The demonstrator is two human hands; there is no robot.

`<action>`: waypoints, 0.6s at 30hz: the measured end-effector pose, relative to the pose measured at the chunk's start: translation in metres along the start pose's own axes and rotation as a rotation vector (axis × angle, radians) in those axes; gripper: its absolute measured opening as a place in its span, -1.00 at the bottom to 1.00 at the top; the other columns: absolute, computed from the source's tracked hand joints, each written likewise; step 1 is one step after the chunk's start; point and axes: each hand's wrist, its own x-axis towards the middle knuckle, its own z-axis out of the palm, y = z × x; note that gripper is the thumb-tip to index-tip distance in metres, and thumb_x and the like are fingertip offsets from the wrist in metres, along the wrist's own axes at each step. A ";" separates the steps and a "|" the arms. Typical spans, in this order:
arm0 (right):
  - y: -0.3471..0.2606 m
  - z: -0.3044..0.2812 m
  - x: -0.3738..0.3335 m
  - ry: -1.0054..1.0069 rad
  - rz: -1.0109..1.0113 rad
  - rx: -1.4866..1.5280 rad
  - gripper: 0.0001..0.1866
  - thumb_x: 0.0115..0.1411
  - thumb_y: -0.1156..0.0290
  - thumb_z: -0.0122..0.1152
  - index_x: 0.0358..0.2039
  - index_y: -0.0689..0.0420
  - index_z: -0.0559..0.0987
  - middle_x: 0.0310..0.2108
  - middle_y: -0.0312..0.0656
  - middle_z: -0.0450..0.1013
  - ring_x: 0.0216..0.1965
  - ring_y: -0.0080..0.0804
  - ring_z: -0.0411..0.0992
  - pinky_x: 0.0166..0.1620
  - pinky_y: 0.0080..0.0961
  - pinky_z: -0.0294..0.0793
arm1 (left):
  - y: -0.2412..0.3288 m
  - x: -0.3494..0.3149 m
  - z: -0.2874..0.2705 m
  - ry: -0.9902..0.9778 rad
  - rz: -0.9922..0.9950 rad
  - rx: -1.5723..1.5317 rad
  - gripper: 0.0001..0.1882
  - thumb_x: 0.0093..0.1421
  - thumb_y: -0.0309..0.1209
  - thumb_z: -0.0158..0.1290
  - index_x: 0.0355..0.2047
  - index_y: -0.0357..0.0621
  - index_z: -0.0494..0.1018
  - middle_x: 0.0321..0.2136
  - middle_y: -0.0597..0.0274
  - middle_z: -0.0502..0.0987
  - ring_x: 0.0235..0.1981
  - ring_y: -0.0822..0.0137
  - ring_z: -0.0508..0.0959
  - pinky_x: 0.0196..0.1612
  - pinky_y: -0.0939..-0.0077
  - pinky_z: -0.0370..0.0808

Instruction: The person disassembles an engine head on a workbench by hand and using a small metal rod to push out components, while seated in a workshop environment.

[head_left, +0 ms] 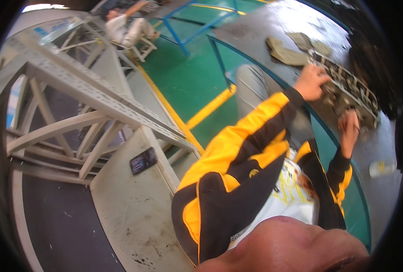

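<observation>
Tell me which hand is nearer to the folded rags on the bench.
Left. The left hand rests on the near end of the engine cylinder head, just below the rags. The right hand sits farther down, by the head's lower edge, away from them.

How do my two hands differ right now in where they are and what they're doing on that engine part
The left hand lies on the upper end of the grey metal engine part, knuckles up, fingers curled over its edge. The right hand sits lower, at the part's near side, fingers pointing up against it. The left arm reaches further out; the right is bent closer. Both wear yellow-and-black sleeves and touch the same part on the workbench.
</observation>
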 end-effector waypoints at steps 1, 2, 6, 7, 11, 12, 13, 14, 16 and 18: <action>-0.007 0.000 0.006 -0.112 0.059 -0.027 -0.68 0.48 0.15 -0.08 -0.41 0.03 0.30 -0.60 -0.48 0.07 -0.62 -0.69 0.00 -0.53 -0.64 -0.02 | -0.008 -0.003 -0.001 0.002 -0.006 -0.010 -0.51 -0.17 -0.53 0.07 -0.13 0.01 0.59 -0.09 0.10 0.49 -0.06 -0.02 0.42 0.08 0.13 0.39; -0.013 0.005 0.013 -0.202 0.117 -0.044 -0.67 0.48 0.14 -0.07 -0.41 0.03 0.31 -0.60 -0.49 0.08 -0.63 -0.70 0.00 -0.55 -0.65 -0.04 | -0.011 -0.006 -0.002 -0.007 0.004 -0.028 -0.50 -0.17 -0.52 0.08 -0.13 0.01 0.60 -0.09 0.13 0.50 -0.06 -0.01 0.43 0.08 0.13 0.40; -0.035 0.023 0.033 -0.066 0.174 -0.109 -0.65 0.47 0.12 -0.08 -0.44 0.03 0.33 -0.63 -0.50 0.09 -0.64 -0.71 0.04 -0.57 -0.64 -0.01 | -0.003 0.001 0.001 -0.022 -0.017 -0.123 -0.56 -0.17 -0.53 0.09 -0.18 -0.03 0.61 -0.13 0.10 0.51 -0.04 -0.03 0.43 0.11 0.13 0.38; -0.040 0.026 0.034 -0.036 0.125 -0.115 -0.63 0.47 0.10 -0.08 -0.45 0.04 0.33 -0.63 -0.50 0.09 -0.64 -0.70 0.04 -0.56 -0.64 0.00 | -0.002 0.002 0.005 -0.015 0.005 -0.122 -0.54 -0.17 -0.53 0.10 -0.16 -0.02 0.61 -0.12 0.10 0.52 -0.04 -0.02 0.43 0.10 0.12 0.40; -0.059 0.065 0.026 0.138 -0.231 -0.168 -0.54 0.47 0.00 -0.12 -0.48 0.07 0.30 -0.65 -0.44 0.12 -0.62 -0.65 0.05 -0.53 -0.59 0.02 | -0.014 -0.003 -0.003 -0.047 0.017 -0.033 -0.50 -0.16 -0.51 0.14 -0.10 -0.01 0.59 -0.11 0.05 0.54 -0.04 -0.01 0.48 0.06 0.11 0.40; -0.058 0.063 0.026 0.149 -0.365 -0.129 -0.52 0.47 -0.02 -0.13 -0.49 0.07 0.29 -0.66 -0.42 0.13 -0.62 -0.63 0.05 -0.53 -0.57 0.03 | -0.013 -0.002 -0.002 -0.056 0.010 -0.019 -0.51 -0.13 -0.52 0.13 -0.09 -0.01 0.58 -0.10 0.08 0.54 -0.05 0.00 0.47 0.04 0.12 0.40; -0.052 0.064 0.026 0.165 -0.434 -0.040 -0.50 0.47 -0.02 -0.13 -0.51 0.07 0.27 -0.66 -0.41 0.12 -0.62 -0.63 0.05 -0.53 -0.57 0.02 | -0.013 -0.003 -0.002 -0.054 0.000 -0.045 -0.53 -0.12 -0.51 0.12 -0.11 0.00 0.59 -0.12 0.11 0.53 -0.06 0.01 0.47 0.02 0.13 0.41; -0.043 0.063 0.028 0.169 -0.512 0.061 -0.49 0.48 -0.02 -0.14 -0.54 0.07 0.25 -0.67 -0.39 0.12 -0.61 -0.62 0.04 -0.53 -0.57 0.02 | -0.014 -0.003 -0.002 -0.051 -0.009 -0.055 -0.56 -0.10 -0.51 0.11 -0.13 0.01 0.60 -0.13 0.14 0.53 -0.08 0.03 0.46 0.00 0.14 0.41; -0.005 0.056 0.031 0.218 -0.426 0.080 -0.49 0.48 -0.01 -0.14 -0.56 0.02 0.20 -0.67 -0.44 0.07 -0.62 -0.63 0.02 -0.53 -0.57 0.02 | -0.010 0.002 0.002 -0.040 0.019 -0.090 -0.55 -0.08 -0.50 0.10 -0.10 0.00 0.60 -0.12 0.14 0.52 -0.09 0.03 0.46 0.02 0.16 0.40; 0.019 0.046 0.038 0.114 0.297 0.375 -0.53 0.48 0.02 -0.13 -0.57 -0.05 0.17 -0.68 -0.49 0.00 -0.65 -0.65 -0.02 -0.55 -0.58 -0.01 | -0.007 0.002 0.002 -0.067 -0.015 -0.085 -0.55 -0.06 -0.50 0.10 -0.09 0.00 0.59 -0.11 0.15 0.52 -0.08 0.04 0.45 0.05 0.17 0.39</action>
